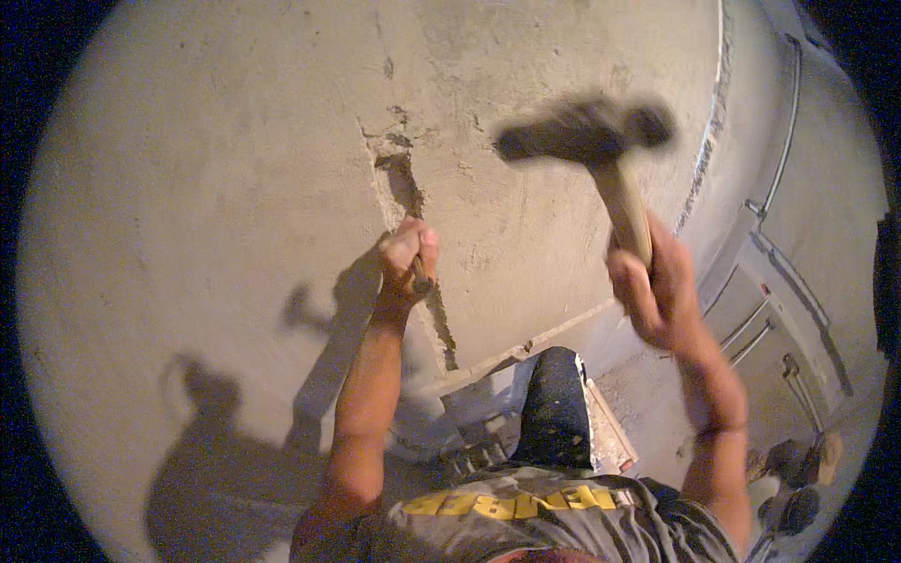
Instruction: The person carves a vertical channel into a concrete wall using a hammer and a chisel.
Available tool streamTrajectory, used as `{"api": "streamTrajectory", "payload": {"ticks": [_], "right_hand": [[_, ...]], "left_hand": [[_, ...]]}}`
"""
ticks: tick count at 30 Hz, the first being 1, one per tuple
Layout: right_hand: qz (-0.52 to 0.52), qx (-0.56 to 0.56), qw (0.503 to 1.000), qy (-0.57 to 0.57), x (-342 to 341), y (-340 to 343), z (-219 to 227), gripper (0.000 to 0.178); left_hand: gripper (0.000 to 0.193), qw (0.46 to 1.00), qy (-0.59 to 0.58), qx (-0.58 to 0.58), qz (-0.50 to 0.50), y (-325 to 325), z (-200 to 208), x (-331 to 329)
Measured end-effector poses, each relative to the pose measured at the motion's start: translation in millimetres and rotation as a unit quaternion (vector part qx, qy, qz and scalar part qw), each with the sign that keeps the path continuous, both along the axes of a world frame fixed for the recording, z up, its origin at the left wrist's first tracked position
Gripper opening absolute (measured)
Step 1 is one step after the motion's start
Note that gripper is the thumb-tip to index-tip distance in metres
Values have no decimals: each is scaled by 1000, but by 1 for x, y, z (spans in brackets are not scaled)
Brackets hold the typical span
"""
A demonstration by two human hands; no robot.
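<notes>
My left hand [407, 251] is closed around a metal chisel [421, 282], whose butt end sticks out below the fist. It is held against a plastered wall [544, 244], over a narrow groove [402, 184] cut into the plaster. The chisel's tip is hidden by my hand. Raised to the right, my right hand [652, 286] grips the wooden handle of a hammer [623, 202]. The dark hammer head is blurred by motion and hangs in the air, apart from the chisel.
The groove runs on below my left hand toward the wall's lower edge. My bent knee [556, 403] is close to the wall. Pipes [751, 342] run along the surface at the right. A dark heap of things [790, 479] lies at the lower right.
</notes>
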State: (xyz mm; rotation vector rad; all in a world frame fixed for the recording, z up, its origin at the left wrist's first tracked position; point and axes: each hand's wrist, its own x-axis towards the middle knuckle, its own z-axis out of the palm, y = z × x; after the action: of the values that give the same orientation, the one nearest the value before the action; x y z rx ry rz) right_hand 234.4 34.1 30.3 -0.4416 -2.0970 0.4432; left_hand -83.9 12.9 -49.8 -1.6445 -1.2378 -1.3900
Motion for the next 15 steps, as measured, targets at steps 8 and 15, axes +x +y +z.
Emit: {"api": "streamTrajectory", "payload": {"ticks": [8,15], "right_hand": [[26,-240,970,-14,-16,-4,-223,38],[2,-353,914,-200,-18,-15,-321,42]], "left_hand": [[35,979,-32,-79,-186,0,-117,4],[31,863,-254,-406,-161,-53,-271,41]]}}
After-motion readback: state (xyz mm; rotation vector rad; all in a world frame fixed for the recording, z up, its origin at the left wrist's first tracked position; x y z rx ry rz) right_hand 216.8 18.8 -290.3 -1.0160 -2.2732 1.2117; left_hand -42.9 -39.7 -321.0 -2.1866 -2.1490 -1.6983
